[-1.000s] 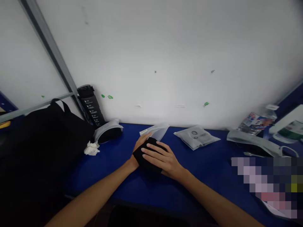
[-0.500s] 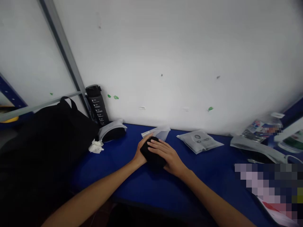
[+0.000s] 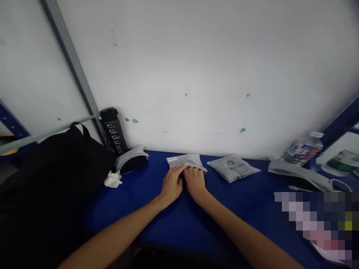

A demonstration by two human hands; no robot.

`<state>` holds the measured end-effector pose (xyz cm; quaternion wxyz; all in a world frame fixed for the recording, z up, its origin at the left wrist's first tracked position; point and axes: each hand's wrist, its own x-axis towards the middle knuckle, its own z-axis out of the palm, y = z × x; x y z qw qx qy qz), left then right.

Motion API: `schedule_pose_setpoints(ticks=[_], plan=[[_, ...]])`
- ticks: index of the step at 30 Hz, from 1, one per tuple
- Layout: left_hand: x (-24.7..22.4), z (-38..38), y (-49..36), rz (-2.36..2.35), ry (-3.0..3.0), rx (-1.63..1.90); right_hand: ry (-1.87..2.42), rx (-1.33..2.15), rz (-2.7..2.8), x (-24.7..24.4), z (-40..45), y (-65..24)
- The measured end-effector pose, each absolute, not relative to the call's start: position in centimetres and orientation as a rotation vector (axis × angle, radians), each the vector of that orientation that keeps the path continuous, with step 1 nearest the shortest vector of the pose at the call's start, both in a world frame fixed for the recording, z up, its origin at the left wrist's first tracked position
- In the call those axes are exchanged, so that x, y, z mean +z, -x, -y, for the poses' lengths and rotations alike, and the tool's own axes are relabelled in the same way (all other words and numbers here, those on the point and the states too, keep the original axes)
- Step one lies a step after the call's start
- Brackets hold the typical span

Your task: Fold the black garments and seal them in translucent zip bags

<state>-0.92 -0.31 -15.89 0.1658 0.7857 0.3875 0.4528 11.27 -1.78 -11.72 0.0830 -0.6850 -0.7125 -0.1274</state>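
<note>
At the middle of the blue table, a frosted plastic bag [image 3: 186,160] with a small label lies with its near edge at my fingertips. A black soft-looking bundle [image 3: 184,179] shows between and beside my hands, partly at the bag's mouth; most of it is hidden, and its kind I cannot make out. My left hand [image 3: 172,184] is closed, its fingers at the bag's edge and against the bundle. Bent over the bundle, my right hand [image 3: 195,182] presses its curled fingers at the same edge.
Left stand a black backpack [image 3: 61,168], a dark bottle [image 3: 113,132], crumpled tissue [image 3: 113,179] and a frosted pouch with black contents [image 3: 133,160]. To the right lie a printed frosted bag [image 3: 233,167], another pouch [image 3: 303,172] and a clear bottle [image 3: 301,150]. A white wall [image 3: 213,74] rises behind.
The black bundle has moved forward from above the table to the frosted bag's mouth. Both hands have turned palms down and now sit side by side at the bag. The view has shifted slightly.
</note>
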Motion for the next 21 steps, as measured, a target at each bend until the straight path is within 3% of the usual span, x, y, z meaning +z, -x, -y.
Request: schedule_pose_setpoints(ticks=[11,17,21], plan=[[-15.0,-2.1,2.7,-1.143,-2.198,1.317,1.804,-0.299,2.071,-12.5,0.8,-12.9],[-14.2,-4.0,4.6,-1.145,-2.087,1.357,1.586,0.143,1.916,-11.0,1.2,-13.7],[-13.5,-4.1,5.2,-1.231,-2.022,1.345,1.096,0.512,1.452,-11.0,0.4,-13.7]])
